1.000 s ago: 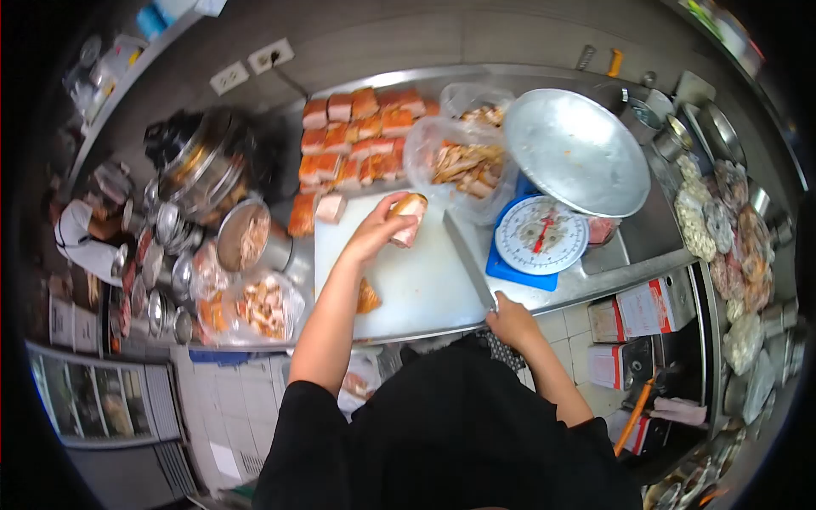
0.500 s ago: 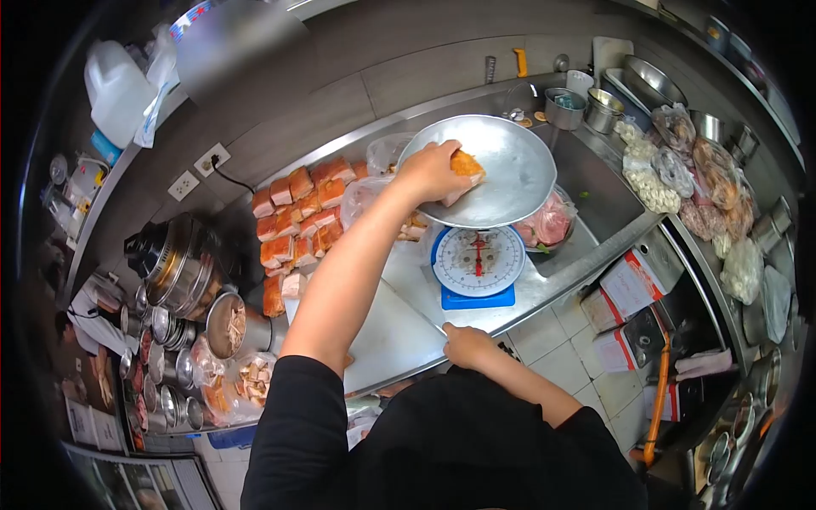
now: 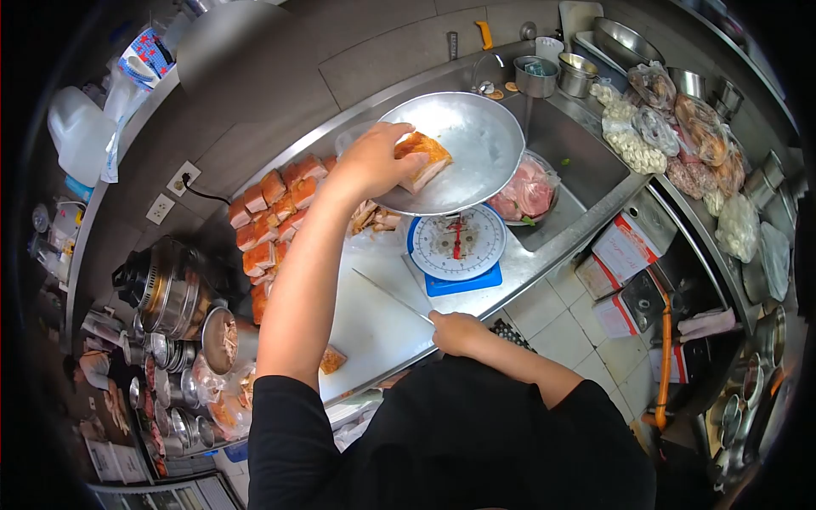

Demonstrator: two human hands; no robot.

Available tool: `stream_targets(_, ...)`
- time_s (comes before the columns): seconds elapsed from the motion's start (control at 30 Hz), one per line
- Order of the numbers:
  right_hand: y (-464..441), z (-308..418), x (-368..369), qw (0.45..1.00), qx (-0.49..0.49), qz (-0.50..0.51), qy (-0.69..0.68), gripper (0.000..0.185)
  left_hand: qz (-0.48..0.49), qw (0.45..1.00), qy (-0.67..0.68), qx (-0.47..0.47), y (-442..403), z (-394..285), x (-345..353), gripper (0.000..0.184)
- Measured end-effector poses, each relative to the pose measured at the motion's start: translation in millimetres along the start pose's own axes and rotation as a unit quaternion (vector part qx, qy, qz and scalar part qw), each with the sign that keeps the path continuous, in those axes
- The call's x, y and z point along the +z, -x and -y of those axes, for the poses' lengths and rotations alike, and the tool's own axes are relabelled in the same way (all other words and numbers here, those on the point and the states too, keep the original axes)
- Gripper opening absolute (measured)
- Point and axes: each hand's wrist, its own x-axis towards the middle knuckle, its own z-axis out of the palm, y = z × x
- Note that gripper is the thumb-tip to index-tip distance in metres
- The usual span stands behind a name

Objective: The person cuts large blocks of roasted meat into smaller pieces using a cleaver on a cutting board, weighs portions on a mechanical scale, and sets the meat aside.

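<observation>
My left hand (image 3: 378, 161) is over the metal scale pan (image 3: 476, 140), its thumb and fingers around the left end of a roasted meat piece (image 3: 432, 163) with a browned top. The pan sits above a blue scale (image 3: 463, 285) with a round dial. My right hand (image 3: 459, 332) is closed on the handle of a knife, whose blade (image 3: 387, 289) points up and left over the white cutting board (image 3: 365, 323). A small browned piece (image 3: 332, 359) lies near the board's front edge. Sliced meat (image 3: 374, 219) shows behind the scale, partly hidden by my left arm.
Rows of roasted meat blocks (image 3: 272, 191) lie at the left back. Pots (image 3: 229, 340) and bagged meat (image 3: 229, 399) stand left. Raw meat (image 3: 529, 191) sits beside the sink (image 3: 586, 161). Filled plastic bags (image 3: 633, 140) line the right shelf. A person (image 3: 93, 370) is at far left.
My left hand carried the meat piece from over the board to the pan; its thumb now shows. The knife in my right hand has tilted left. The view has swung right.
</observation>
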Motion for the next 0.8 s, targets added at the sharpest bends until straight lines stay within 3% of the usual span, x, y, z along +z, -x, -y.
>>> stream_targets(0.3,-2.4,0.2,0.4,1.0,-0.001,0.009,0.008,0.034,-0.062,0.997,0.033,0.037,17.7,-1.6,-24.2,0.058)
stream_targets(0.8,6.2,15.7,-3.2,1.0,0.019,0.005,0.02,0.031,-0.053,0.997,0.044,0.039,11.2,17.5,-12.5,0.054)
